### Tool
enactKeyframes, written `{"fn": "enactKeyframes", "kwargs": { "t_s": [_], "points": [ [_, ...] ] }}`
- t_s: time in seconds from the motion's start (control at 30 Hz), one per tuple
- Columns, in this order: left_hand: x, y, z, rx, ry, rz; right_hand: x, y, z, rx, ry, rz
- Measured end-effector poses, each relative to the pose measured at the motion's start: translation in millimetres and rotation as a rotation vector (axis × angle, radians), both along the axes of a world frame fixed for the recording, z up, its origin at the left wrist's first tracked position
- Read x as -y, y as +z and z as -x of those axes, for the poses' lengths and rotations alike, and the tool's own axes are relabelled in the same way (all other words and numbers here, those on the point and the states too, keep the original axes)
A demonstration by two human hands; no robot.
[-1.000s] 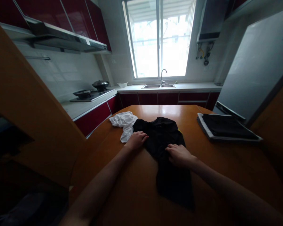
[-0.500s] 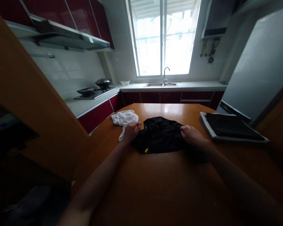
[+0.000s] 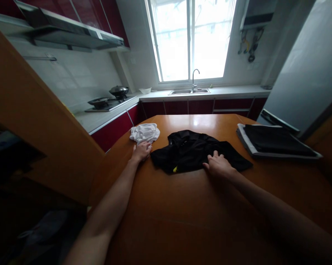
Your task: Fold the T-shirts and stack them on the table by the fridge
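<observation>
A black collared shirt (image 3: pixel 193 149) lies on the wooden table in front of me, with a small yellow mark near its lower left edge. My right hand (image 3: pixel 219 164) rests over the shirt's right part, fingers spread, gripping nothing. To the left of the shirt is a crumpled white cloth garment (image 3: pixel 146 132). At that garment's near edge, my left hand (image 3: pixel 142 151) has its fingers curled in on a bit of the white fabric. The tips of those fingers are partly hidden.
The wooden table (image 3: pixel 166 206) has a rounded far edge. A stack of folded black and white cloth (image 3: pixel 276 141) sits on its right side. Beyond are the counter with a sink (image 3: pixel 182 92), a stove with pans (image 3: pixel 119 91), and a fridge (image 3: pixel 306 70) at right.
Both hands have let go of the black shirt, which now lies flatter and spread wider. My left hand moved left to the white garment, whose trailing end is drawn in. My right hand opened.
</observation>
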State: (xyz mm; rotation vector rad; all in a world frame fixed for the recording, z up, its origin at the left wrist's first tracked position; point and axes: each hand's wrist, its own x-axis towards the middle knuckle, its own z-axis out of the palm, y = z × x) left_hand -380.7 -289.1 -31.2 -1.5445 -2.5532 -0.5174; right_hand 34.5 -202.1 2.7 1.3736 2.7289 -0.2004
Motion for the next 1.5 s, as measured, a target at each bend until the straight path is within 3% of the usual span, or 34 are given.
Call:
{"fn": "enactKeyframes", "kwargs": {
  "t_s": [0.1, 0.23, 0.3, 0.4, 0.57, 0.67, 0.77, 0.83, 0.93, 1.03, 1.13, 1.3, 1.5],
  "points": [
    [-8, 5.4, -23, -0.056, -0.012, -0.108, -8, -7.2, 1, -0.037, -0.011, -0.012],
    [-19, 9.0, -68, 0.035, -0.445, -0.058, -10, -19.0, 6, -0.072, -0.046, -0.13],
    [-21, 10.4, -85, 0.024, -0.57, 0.018, -13, -25.3, 9, -0.082, -0.046, -0.166],
    [-17, 16.3, -101, -0.021, -0.524, 0.084, -30, -33.9, 12, -0.107, 0.004, -0.172],
    [-3, 34.1, -127, -0.002, -0.433, 0.216, -86, -35.3, 21, -0.16, 0.178, -0.137],
    [5, 45.6, -146, 0.096, -0.612, 0.295, -112, -25.6, 32, -0.224, 0.128, -0.191],
    [6, 53.4, -153, 0.218, -0.756, 0.268, -113, -16.7, 44, -0.333, 0.017, -0.248],
    [3, 52.4, -149, 0.167, -0.681, 0.123, -99, -15.4, 51, -0.388, 0.01, -0.224],
    [-4, 38.4, -133, 0.029, -0.476, -0.053, -67, -20.7, 57, -0.372, 0.044, -0.184],
    [-9, 19.2, -118, 0.007, -0.375, -0.028, -38, -27.8, 57, -0.276, 0.05, -0.15],
    [-12, 10.8, -109, 0.041, -0.351, -0.005, -26, -30.7, 55, -0.237, 0.029, -0.125],
    [-14, 19.8, -104, 0.105, -0.31, 0.068, -30, -30.9, 52, -0.287, -0.002, -0.142],
    [-4, 46.0, -107, 0.186, -0.424, 0.275, -44, -28.6, 49, -0.219, -0.022, -0.181]
  ]
}}
